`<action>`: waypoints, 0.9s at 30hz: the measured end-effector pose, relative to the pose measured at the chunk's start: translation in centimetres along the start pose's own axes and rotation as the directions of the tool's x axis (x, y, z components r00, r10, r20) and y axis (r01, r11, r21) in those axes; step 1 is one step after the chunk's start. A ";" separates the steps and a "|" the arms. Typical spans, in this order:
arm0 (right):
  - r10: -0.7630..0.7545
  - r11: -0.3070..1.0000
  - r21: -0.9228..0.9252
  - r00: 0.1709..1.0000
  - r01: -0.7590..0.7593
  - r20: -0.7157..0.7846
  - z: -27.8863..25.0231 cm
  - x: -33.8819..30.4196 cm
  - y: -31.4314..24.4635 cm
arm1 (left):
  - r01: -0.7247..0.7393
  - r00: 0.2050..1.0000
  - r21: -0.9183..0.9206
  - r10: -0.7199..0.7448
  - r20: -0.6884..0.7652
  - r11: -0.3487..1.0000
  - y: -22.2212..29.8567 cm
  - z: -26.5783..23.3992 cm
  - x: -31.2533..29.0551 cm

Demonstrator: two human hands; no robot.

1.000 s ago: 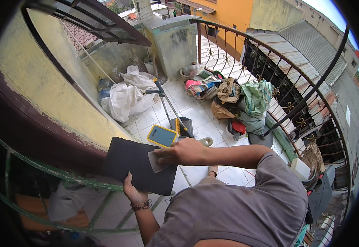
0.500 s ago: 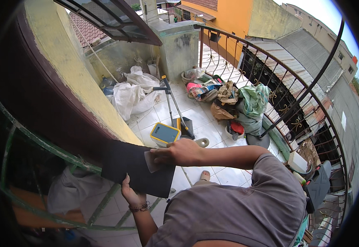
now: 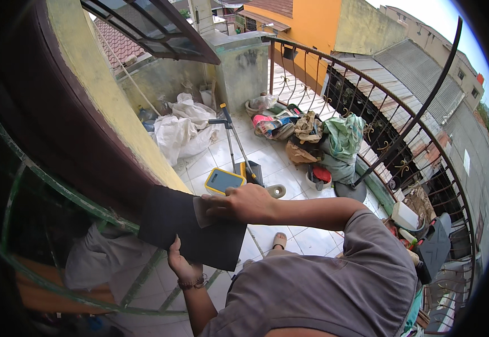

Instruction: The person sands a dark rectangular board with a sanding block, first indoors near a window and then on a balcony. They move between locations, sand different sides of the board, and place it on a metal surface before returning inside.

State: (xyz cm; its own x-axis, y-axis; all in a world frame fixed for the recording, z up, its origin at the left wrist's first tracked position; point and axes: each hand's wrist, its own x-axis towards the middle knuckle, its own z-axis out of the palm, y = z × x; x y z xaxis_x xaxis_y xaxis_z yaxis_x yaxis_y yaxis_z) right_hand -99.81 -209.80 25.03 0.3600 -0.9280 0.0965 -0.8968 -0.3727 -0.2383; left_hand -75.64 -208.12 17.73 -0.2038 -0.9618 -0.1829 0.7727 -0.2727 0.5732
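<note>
A flat black rectangular board [image 3: 166, 219] slants in front of me beside the dark door frame. Its lower edge rests in my left hand [image 3: 184, 264], thumb on top and the other fingers hidden beneath. My right hand [image 3: 247, 203] is closed on a putty knife, whose thin grey blade [image 3: 202, 212] lies against the board's upper face under my fingertips. A grey rounded handle end with a hole [image 3: 276, 191] shows past the hand; the grip between is covered. Just beyond stands a tub with a yellow-rimmed, blue-grey lid [image 3: 224, 180].
A long-handled dustpan [image 3: 250, 169] stands on the white tiles [image 3: 205, 163]. White sacks [image 3: 177, 132] lie by the far wall; bags and cloths [image 3: 306, 129] pile along the curved iron railing [image 3: 368, 81]. A green metal frame [image 3: 76, 196] is at left, a black case [image 3: 432, 247] at right.
My right hand and the putty knife blade have shifted slightly up the board. The board has tilted a little and moved slightly right in the picture, still in my left hand.
</note>
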 end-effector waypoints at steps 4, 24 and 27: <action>0.090 0.990 0.093 0.985 -0.104 0.146 -1.4 -0.2 -0.7 | -0.032 0.999 0.047 0.031 0.015 0.998 -0.4 0.0 -0.8; 0.169 0.893 0.432 0.984 -0.130 -0.055 2.3 -3.7 -3.0 | -0.165 0.985 -0.072 0.168 0.037 0.984 0.6 2.7 -1.3; 0.179 0.832 0.548 0.975 -0.081 -0.129 4.1 -4.3 -3.2 | -0.185 0.965 -0.099 0.199 0.172 0.978 -0.1 1.3 -1.2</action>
State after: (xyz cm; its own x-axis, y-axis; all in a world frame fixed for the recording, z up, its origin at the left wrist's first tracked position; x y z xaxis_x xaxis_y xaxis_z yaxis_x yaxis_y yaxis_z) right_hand -97.46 -204.61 21.36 0.1573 -0.9718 0.1756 -0.6347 -0.2357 -0.7360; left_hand -76.26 -206.93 18.94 -0.1460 -0.9864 0.0753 0.8524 -0.0868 0.5156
